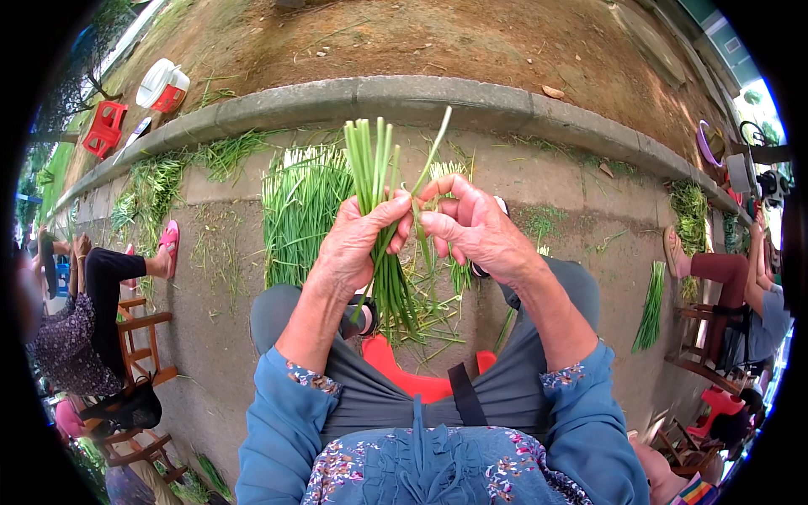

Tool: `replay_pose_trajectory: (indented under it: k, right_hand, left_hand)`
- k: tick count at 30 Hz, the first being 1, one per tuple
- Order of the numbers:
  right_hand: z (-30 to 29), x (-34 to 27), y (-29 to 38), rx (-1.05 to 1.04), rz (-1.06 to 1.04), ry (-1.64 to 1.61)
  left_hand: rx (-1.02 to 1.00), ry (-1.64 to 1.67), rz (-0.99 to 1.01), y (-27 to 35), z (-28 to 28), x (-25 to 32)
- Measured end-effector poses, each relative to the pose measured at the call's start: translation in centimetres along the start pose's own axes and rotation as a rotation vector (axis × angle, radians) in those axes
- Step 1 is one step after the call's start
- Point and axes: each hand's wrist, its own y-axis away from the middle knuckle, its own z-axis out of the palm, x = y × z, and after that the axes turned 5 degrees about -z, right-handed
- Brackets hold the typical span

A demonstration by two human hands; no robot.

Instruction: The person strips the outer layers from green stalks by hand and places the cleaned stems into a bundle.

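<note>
My left hand [360, 243] is closed around a bunch of long green stalks [394, 287], likely garlic scapes or chives, their pale cut ends pointing up. Beside it, my right hand [476, 230] pinches at a single stalk [434, 148] that slants up between the two hands. Beyond my left hand, a wide pile of the same greens [303, 218] lies on the pavement, light ends away from me. A smaller pile [459, 274] lies partly hidden behind my right hand. Loose leaves and trimmings [435, 322] are scattered between my feet.
A concrete kerb [442, 95] crosses ahead, with bare soil beyond. A white bucket [158, 82] and red stool [105, 129] stand at the upper left. People sit on both sides near wooden chairs [142, 328]. Another bundle of greens [650, 306] lies on the right.
</note>
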Motion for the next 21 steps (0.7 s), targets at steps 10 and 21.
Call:
replay_pose_trajectory:
  k: [10,21]
  right_hand:
    - [0.3,0.7,-0.2,-0.01,0.019,0.051]
    - [-0.5,0.2,0.1,0.018,-0.03,-0.026]
  left_hand:
    - [0.035,-0.006,0.052,-0.1,0.1,-0.1]
    - [0.045,-0.147,0.056,-0.1,0.0,-0.1]
